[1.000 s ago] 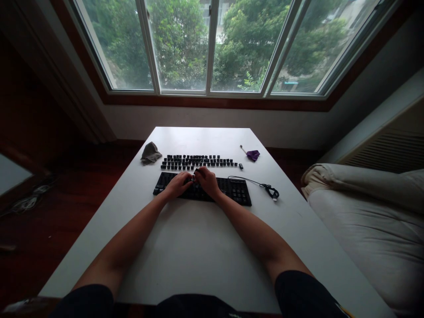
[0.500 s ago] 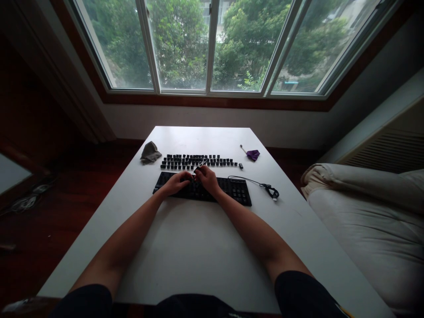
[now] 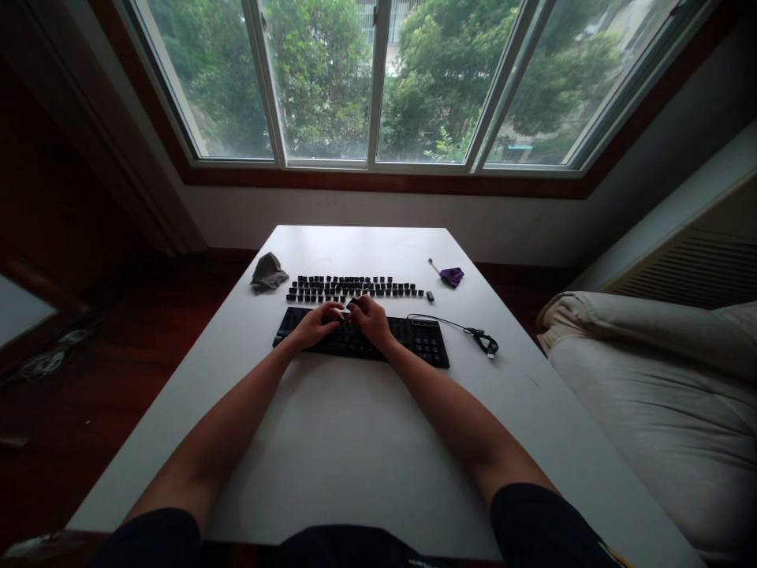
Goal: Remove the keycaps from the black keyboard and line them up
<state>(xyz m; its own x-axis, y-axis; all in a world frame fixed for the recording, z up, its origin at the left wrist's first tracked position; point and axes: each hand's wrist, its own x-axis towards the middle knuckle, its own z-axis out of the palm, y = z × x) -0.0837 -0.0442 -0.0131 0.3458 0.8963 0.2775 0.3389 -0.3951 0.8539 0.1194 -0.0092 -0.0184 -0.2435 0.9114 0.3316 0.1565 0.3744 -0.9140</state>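
Observation:
A black keyboard [image 3: 426, 339] lies across the white table in front of me. My right hand [image 3: 370, 318] is closed above its middle, gripping a small dark keycap puller [image 3: 353, 302], mostly covered by the fingers. Close by on the left, my left hand [image 3: 316, 325] is curled over the keys, thumb and fingertips brought together near the puller. Whatever is between those fingertips is too small to name. Beyond the keyboard, loose black keycaps [image 3: 355, 288] stand in rows.
A grey cloth [image 3: 269, 273] lies at the table's far left. On the far right are a purple cloth [image 3: 452, 276] and a thin brush-like stick [image 3: 434, 267]. A coiled cable [image 3: 485, 341] rests right of the keyboard. A cushioned seat [image 3: 650, 379] stands right of the table.
The puller in my right hand has turned; its wire loops, visible before, no longer show. My left fingers have lifted and opened slightly. The keyboard and the keycap rows stay put.

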